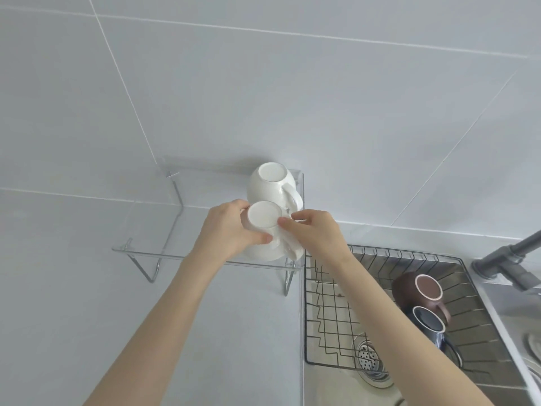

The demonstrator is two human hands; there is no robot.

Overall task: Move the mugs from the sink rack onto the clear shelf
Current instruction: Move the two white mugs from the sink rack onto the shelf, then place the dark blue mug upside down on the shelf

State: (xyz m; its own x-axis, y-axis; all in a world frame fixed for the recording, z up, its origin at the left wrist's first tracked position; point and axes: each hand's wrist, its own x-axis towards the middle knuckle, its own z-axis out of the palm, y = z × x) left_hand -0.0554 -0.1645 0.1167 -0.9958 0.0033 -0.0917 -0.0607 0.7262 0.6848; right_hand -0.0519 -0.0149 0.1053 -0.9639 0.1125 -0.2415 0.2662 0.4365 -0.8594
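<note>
Hands: left hand (231, 230) and right hand (314, 230) clamp an upturned white mug (263, 230) at the clear shelf (140, 253) right edge, touching a second white mug (270, 183); shelf's left half open. Brown mug (421, 288) and dark mug (430, 320) sit in the sink rack (330, 312). No writing legible.

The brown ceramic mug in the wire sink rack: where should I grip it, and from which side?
Judging by its pose, take the brown ceramic mug around the body from above. It stands upside down in the wire sink rack, base up, so the rim is out of reach. Its handle points toward the dark blue mug close beside it, so that side looks crowded.
</note>
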